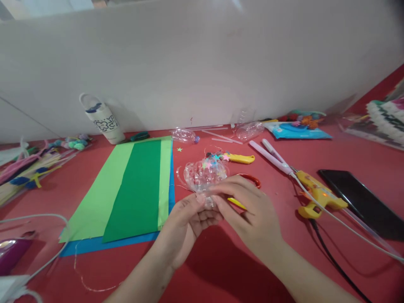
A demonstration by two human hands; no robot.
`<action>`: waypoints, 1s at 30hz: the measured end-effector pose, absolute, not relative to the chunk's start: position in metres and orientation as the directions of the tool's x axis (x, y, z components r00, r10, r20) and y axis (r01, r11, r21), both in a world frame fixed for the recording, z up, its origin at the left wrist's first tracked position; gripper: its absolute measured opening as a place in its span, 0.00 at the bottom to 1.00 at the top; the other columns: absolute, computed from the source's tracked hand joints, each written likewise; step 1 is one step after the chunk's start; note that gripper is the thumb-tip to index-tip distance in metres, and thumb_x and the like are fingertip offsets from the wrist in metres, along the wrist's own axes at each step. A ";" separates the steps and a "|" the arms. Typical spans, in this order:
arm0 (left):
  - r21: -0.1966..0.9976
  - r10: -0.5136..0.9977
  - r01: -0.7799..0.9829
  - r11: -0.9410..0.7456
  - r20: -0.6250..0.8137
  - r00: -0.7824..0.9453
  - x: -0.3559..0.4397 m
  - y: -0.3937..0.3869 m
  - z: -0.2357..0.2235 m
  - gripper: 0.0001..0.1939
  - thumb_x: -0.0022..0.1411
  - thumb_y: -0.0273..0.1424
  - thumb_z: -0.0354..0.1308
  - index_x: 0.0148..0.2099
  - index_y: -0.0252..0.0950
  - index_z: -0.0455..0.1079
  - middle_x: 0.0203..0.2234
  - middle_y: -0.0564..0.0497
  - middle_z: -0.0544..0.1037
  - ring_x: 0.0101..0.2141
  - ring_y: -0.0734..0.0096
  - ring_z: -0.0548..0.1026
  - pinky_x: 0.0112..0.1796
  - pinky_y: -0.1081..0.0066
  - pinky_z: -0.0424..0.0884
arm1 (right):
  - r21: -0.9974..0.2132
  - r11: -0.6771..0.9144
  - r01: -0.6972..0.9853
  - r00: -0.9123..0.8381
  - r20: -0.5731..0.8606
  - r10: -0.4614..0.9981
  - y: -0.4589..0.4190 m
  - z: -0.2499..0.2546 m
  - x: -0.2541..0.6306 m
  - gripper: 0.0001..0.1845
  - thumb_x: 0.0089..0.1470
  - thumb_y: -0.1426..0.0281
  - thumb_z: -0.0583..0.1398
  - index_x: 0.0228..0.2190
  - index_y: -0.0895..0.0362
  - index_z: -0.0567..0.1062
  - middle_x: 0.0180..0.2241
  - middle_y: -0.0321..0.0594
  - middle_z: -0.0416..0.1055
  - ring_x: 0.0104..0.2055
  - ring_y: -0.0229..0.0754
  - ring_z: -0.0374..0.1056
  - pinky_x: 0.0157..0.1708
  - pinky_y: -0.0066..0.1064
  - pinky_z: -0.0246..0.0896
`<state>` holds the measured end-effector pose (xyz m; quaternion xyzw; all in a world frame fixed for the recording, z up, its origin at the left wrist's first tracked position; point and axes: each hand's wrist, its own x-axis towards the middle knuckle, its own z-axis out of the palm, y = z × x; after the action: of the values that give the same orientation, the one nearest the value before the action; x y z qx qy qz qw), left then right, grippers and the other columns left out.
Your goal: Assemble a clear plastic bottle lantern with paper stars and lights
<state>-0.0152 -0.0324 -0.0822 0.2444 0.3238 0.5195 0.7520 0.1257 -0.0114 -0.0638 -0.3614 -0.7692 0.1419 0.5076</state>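
Note:
A clear plastic bottle piece (202,174), seemingly cut into curled strips, is held up in front of me. Around its near, narrow end, my left hand (186,216) is closed, thumb on top and fingers curled underneath. My right hand (252,206) pinches the same end with thumb and fingertips; the exact contact is partly hidden. Small coloured stars (217,158) show at the far side of the plastic; whether they are on it or behind it I cannot tell. Scissors with a red and yellow handle (252,179) lie partly behind my right hand, beyond them a yellow cutter (241,158).
Green sheets (135,189) over a blue one lie left. A yellow glue gun (320,195), a lilac hair straightener (271,158), a phone (362,202) and cables are right. Clear bottles (184,135), a blue packet (299,130) and a white flask (104,122) stand or lie along the wall.

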 end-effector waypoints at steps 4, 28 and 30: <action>0.754 0.949 -0.580 0.309 -0.209 0.234 -0.015 -0.032 -0.081 0.08 0.61 0.31 0.56 0.37 0.31 0.74 0.29 0.48 0.79 0.30 0.75 0.75 0.36 0.74 0.71 | -0.690 0.610 0.388 -0.180 0.593 0.785 -0.012 -0.060 0.126 0.06 0.52 0.76 0.58 0.31 0.55 0.74 0.29 0.35 0.71 0.31 0.35 0.68 0.31 0.26 0.65; 0.823 0.941 -0.456 0.337 -0.309 0.138 -0.012 -0.031 -0.082 0.09 0.57 0.33 0.59 0.36 0.30 0.72 0.28 0.48 0.79 0.28 0.74 0.75 0.35 0.73 0.71 | -0.921 0.315 0.228 -0.109 0.297 0.949 -0.007 -0.063 0.123 0.12 0.52 0.74 0.56 0.38 0.52 0.75 0.29 0.32 0.69 0.26 0.31 0.66 0.26 0.22 0.66; 0.817 0.939 -0.463 0.343 -0.316 0.138 -0.012 -0.030 -0.082 0.09 0.57 0.33 0.60 0.37 0.31 0.72 0.28 0.48 0.79 0.29 0.74 0.75 0.35 0.72 0.71 | -0.908 0.346 0.237 -0.126 0.325 0.937 -0.007 -0.065 0.124 0.13 0.52 0.74 0.56 0.39 0.52 0.74 0.29 0.32 0.69 0.27 0.31 0.66 0.27 0.22 0.66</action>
<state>-0.0122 -0.0305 -0.0823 0.2797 0.4252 0.5001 0.7007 0.1238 -0.0067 -0.0648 -0.4453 -0.6591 0.3585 0.4887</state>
